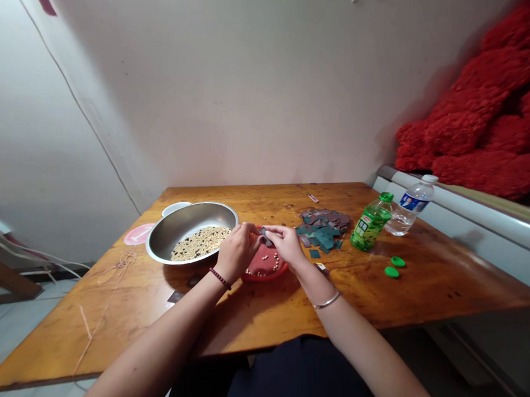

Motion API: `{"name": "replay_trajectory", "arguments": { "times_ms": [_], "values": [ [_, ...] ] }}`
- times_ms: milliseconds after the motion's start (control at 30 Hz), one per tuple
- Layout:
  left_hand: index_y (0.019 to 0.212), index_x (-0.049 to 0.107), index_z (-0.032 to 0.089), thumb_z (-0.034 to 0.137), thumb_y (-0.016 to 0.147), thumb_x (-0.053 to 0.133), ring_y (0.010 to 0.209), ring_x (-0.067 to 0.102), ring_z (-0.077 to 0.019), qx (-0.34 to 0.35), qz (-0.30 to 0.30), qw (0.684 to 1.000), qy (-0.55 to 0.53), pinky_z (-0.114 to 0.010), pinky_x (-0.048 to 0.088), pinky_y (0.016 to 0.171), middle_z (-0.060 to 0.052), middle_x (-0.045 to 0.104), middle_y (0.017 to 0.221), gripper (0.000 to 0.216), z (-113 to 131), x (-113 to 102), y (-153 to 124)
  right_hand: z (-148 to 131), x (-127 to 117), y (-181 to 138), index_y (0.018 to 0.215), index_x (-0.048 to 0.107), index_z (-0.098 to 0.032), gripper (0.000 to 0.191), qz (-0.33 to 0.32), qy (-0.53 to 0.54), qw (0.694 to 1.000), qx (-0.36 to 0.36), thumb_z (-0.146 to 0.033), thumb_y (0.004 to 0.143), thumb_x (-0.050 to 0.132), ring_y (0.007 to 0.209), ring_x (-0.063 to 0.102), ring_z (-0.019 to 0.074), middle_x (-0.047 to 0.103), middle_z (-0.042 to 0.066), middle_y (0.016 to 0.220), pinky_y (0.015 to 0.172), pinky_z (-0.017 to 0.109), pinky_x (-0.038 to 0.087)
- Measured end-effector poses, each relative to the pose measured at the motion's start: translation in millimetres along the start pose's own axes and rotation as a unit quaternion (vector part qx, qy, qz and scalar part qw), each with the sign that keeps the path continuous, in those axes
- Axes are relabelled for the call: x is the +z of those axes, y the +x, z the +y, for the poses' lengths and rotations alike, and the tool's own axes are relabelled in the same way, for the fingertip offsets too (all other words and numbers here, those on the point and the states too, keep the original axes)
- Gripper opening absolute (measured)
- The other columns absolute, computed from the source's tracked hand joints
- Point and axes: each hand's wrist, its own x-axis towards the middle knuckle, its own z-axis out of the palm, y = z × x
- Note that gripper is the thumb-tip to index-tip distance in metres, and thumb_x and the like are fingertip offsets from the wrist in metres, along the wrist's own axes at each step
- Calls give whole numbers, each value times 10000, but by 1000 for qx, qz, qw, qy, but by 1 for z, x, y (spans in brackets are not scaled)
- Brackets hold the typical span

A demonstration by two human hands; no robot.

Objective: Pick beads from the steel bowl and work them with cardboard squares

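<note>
1. My left hand (237, 248) and my right hand (284, 244) meet above the shallow red plastic dish (265, 268), and both pinch one small dark flat square chip (266, 240) between their fingertips. Both hands are curled tight on it, one on each side.

2. The chip sits between my hands, above the far edge of the red dish, just right of the wide round steel bowl (187, 230) of pale beads.

3. Its long axis seems to run left to right, from one hand to the other, tilted a little so its right end lies nearer me. Which face is up I cannot tell; it is too small.

4. The grip is only fingertips on a thin piece, so I judge it could slip out. It would likely land among the loose pale beads in the red dish and be fiddly to pick up again.

5. My left wrist hangs close to the steel bowl's rim; a careless swing could knock it and scatter beads over the brown wooden table (258, 322).

6. The heap of teal and grey square chips (322, 230) lies just right of my right hand, and a sweep of that hand could push pieces about.

7. The green plastic bottle (371, 223) stands farther right, beyond the heap, so I think it is at little risk.
</note>
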Motion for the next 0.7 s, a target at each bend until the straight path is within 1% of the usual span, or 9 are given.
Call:
{"name": "replay_trajectory", "arguments": {
  "times_ms": [100, 233, 367, 600, 700],
  "values": [
    [947, 512, 207, 345, 860, 499, 792, 589, -148, 8, 0, 1000, 14, -243, 430, 656, -35, 626, 898, 164, 0, -1, 0, 0, 0, 0, 917, 714, -116, 382, 3, 3, 1000, -1, -377, 639, 705, 837, 695, 250, 725, 141, 935, 769, 370, 545],
    [938, 528, 209, 353, 880, 460, 766, 580, -146, 24, 5, 999, 40, -239, 418, 620, -32, 622, 864, 169, 0, -2, 1, 1, 0, 0, 920, 713, -105, 402, 0, 9, 1000, -1, -384, 631, 708, 832, 695, 258, 722, 153, 938, 768, 380, 543],
    [924, 539, 212, 348, 874, 472, 779, 575, -147, 31, 10, 998, 49, -233, 411, 594, -34, 617, 839, 160, -2, -1, 1, 1, 0, 0, 916, 716, -115, 400, -3, 6, 1000, -2, -396, 631, 705, 822, 696, 248, 726, 138, 929, 752, 363, 545],
    [918, 534, 209, 367, 879, 462, 800, 583, -150, 28, 0, 998, 58, -242, 424, 616, -34, 618, 836, 178, -2, -1, 1, 1, 0, 0, 924, 713, -121, 377, -2, 2, 1000, -3, -380, 650, 686, 799, 695, 233, 732, 120, 913, 720, 336, 546],
    [912, 528, 207, 366, 868, 479, 801, 590, -151, 27, -2, 998, 54, -245, 435, 631, -35, 616, 840, 172, -2, 1, 0, 0, -1, 0, 912, 715, -131, 360, 6, -7, 1000, -7, -375, 649, 690, 810, 695, 232, 733, 113, 914, 733, 337, 545]
  ]
}}
